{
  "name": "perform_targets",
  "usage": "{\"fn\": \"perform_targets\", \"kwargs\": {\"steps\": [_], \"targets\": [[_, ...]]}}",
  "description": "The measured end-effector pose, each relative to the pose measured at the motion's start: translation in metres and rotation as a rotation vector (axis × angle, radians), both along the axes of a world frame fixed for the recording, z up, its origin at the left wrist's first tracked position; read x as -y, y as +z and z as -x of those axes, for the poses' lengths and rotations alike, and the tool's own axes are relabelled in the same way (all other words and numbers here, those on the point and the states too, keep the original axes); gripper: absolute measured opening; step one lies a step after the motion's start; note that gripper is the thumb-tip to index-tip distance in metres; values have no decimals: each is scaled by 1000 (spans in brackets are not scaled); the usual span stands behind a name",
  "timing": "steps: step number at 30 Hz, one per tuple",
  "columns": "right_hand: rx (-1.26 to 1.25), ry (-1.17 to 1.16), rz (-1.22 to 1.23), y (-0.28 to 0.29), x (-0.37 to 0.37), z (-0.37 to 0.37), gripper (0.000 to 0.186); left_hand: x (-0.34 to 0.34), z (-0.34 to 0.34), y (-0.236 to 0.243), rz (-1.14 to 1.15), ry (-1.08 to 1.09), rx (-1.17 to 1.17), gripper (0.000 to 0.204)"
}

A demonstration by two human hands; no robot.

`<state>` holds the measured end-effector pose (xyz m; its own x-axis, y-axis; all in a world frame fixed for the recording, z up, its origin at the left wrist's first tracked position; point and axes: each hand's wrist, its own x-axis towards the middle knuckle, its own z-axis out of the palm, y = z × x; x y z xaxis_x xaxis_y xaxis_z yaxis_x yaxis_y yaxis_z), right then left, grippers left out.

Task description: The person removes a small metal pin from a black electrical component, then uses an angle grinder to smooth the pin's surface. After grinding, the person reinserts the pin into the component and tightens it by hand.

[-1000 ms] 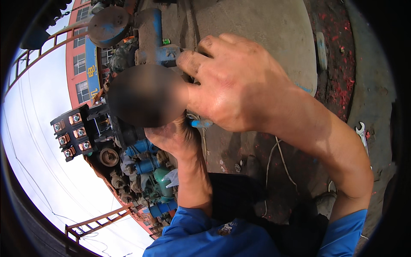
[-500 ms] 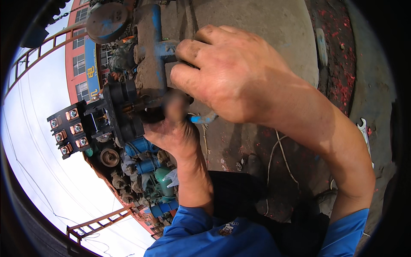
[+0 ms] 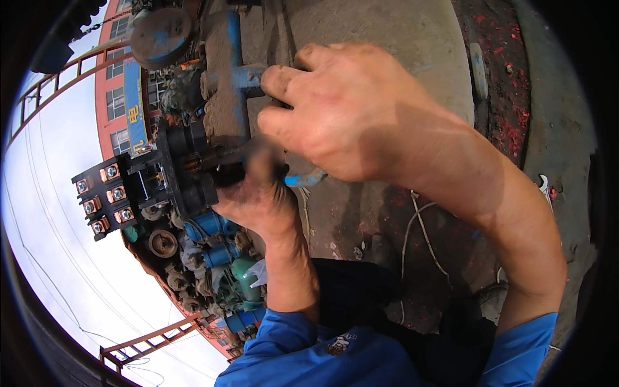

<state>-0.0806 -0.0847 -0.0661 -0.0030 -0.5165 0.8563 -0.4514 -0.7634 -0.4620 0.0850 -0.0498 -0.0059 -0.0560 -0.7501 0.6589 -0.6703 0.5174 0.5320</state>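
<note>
A black electrical switch (image 3: 164, 177) with a square plate and a block of copper screw terminals (image 3: 105, 197) sticks out at the left. My left hand (image 3: 258, 203) is closed around its inner end, where a shaft shows; a blurred patch covers part of the fingers. Just above and to the right, my right hand (image 3: 348, 113) is closed, its fingers curled inward with their tips hidden. Whatever it pinches, if anything, cannot be made out. Behind its fingertips stands a dusty, blue-edged metal frame (image 3: 222, 97).
Old motors and blue machine parts (image 3: 222, 255) are piled at the lower left. A round metal disc (image 3: 161, 39) is at the upper left. Pale cord (image 3: 412, 238) lies on the dirty ground, and a wrench (image 3: 545, 188) shows beside my right forearm.
My right hand has shifted slightly, its fingers bending a little differently near the frame. The left hand keeps its hold on the switch. The whole view has moved a touch.
</note>
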Motion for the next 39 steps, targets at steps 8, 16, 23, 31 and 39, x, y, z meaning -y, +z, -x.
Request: {"fn": "perform_targets", "kwargs": {"steps": [8,16,23,31,39], "targets": [[11,-23,-14,1,-1,1,12,-5,18,1,-6,94,-35,54],[36,0,14,-3,4,0,11,-4,16,2,-31,125,-34,64],[281,105,-92,4,-7,6,16,-5,14,0,-70,129,-88,72],[690,263,-215,35,-19,-36,10,-4,9,-8,-53,105,-100,70],[712,292,-191,33,-17,-45,12,-7,1,-10,-48,96,-87,69]]}}
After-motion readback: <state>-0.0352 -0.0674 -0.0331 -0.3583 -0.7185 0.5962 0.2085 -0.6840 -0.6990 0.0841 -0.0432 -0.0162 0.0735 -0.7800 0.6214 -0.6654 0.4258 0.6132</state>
